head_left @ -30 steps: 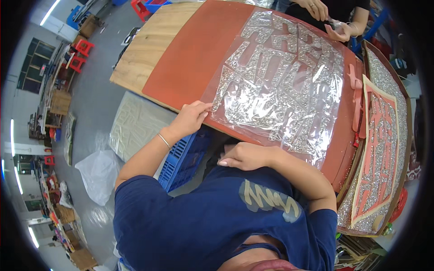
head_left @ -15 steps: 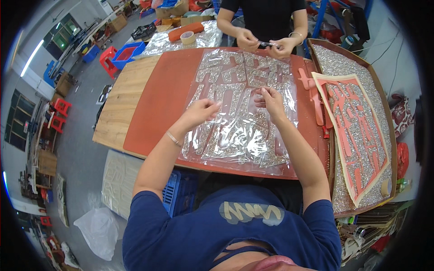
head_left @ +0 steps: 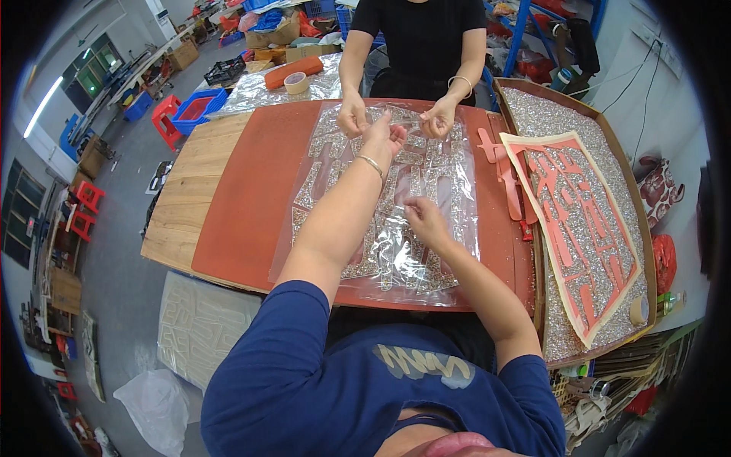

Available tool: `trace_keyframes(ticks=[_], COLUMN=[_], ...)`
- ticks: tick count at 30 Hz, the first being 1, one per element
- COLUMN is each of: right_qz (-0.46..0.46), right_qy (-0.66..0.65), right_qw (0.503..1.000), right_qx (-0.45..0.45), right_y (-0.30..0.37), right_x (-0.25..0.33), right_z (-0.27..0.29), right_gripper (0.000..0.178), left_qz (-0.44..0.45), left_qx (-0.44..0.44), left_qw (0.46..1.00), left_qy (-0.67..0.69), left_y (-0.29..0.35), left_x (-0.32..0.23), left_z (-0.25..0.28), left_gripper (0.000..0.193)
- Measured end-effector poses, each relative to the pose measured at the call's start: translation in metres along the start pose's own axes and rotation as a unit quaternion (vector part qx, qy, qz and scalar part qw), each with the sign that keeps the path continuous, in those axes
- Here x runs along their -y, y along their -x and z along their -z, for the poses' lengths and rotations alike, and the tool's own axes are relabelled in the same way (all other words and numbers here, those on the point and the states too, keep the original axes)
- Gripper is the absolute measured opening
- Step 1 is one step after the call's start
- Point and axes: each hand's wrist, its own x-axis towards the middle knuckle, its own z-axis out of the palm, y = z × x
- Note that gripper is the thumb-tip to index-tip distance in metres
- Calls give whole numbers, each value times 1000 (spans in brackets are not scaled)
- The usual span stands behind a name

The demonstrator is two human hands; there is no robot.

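A clear plastic sheet (head_left: 384, 286) lies over glittery silver cut-out pieces (head_left: 358, 263) on a red mat (head_left: 244, 190). My left hand (head_left: 386, 139) is stretched across to the far part of the sheet, its fingers apart and partly curled, with nothing visible in them. Over the sheet's middle, my right hand (head_left: 425, 219) has its fingertips pinched together; whatever they hold, if anything, is too small to make out. Across the table a co-worker's two hands (head_left: 438, 119) are over the far edge of the sheet, on either side of my left hand.
To the right stands a shallow tray (head_left: 653, 293) of glittery granules, with a cream-framed red stencil (head_left: 601, 221) on top. Red strips (head_left: 509, 179) lie beside it. A tape roll (head_left: 296, 83) sits at the back left. A white plastic bag (head_left: 156, 407) rests on the floor.
My left hand has reached forward and right to the sheet's far part. My right hand has drawn back toward me. The co-worker's hands have come apart; the dark item between them no longer shows.
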Motion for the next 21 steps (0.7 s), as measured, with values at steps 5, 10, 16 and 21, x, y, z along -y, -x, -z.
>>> trace_keyframes(ticks=[5,10,16,21], right_qz=[-35,-175,-274,-241], right_qy=[-92,-336,-504,-518], right_qw=[995,925,819,820], right_qx=[10,-18,-1,46], right_y=[8,-18,-72,-86], right_x=[11,20,31,44], right_z=[-3,-8,-27,-47], right_gripper=[24,30,36,33], left_qz=[-60,-109,-286,-720], left_qx=[-2,67,4,-133], left_qw=[992,975,953,245], left_qy=[113,179,-105,-636], left_y=[12,23,60,73], left_x=[27,29,33,5], left_z=[46,80,96,91], left_gripper=[10,12,16,31])
